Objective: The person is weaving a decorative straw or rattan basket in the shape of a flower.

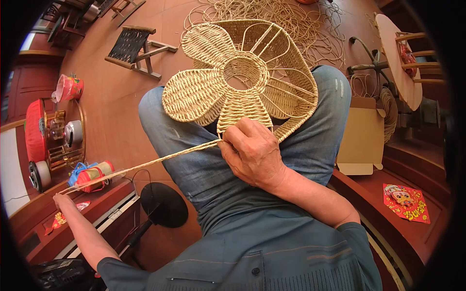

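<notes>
A woven straw-coloured basket (310,89) rests on my lap between my knees. Its flower-shaped face has a round opening at the centre, woven petals on the left and bare wire petal loops (286,80) on the right. My right hand (252,153) is closed over the lower end of the bottom petal (245,111), its fingertips partly hidden. From there a twisted cord (167,157) runs taut to the far left. My left hand (61,200), arm stretched out, is closed on that cord's other end.
Loose cord (301,19) lies heaped on the floor beyond the basket. A small stool (131,46) stands at far left. A cardboard box (360,138) is at right, near a round-topped stool (398,63). Red lanterns and a red bucket (70,88) sit at left, above a black round base (163,204).
</notes>
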Motion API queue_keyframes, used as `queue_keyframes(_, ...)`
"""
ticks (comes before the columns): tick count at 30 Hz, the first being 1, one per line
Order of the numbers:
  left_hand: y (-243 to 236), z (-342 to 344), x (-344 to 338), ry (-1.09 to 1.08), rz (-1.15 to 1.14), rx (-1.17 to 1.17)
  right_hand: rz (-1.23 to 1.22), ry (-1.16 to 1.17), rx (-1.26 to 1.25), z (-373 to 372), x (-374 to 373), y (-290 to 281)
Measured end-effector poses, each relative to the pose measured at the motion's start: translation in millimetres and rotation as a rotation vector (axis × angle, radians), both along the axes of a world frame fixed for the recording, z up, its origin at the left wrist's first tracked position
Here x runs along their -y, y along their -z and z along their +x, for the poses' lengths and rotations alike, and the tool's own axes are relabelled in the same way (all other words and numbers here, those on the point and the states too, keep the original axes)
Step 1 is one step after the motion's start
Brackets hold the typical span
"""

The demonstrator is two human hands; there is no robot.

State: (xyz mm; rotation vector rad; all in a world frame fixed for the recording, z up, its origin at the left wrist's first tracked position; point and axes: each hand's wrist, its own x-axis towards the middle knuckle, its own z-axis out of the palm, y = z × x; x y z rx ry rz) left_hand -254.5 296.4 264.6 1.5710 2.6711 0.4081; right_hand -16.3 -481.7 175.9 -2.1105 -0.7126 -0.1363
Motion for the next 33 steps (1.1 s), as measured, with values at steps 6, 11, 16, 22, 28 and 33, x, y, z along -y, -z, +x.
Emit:
queue_keyframes(6,-17.6,-12.1,-56.7,0.121,0.132,0.039,0.007,0.02,-0.013,-1.5,-0.9,2.1)
queue_keyframes(11,20.9,76.2,58.8,0.907,0.315,0.691,0.045,0.047,-0.057,-2.8,-0.3,3.9)
queue_keyframes(16,66.5,127.0,401.6,1.501,-0.588,0.797,0.024,0.045,-0.051,-4.2,-0.4,5.6)
queue_keyframes(22,85.1,159.6,591.1,1.258,-1.275,1.184,0.028,0.029,-0.048,-6.2,-1.4,8.3)
queue_keyframes(28,108.7,173.5,608.1,1.089,-1.318,1.48,0.015,0.001,-0.032,-9.9,4.4,9.3)
queue_keyframes(33,115.3,181.0,614.3,0.922,-1.473,1.638,-0.023,-0.022,-0.01,-11.5,7.3,7.2)
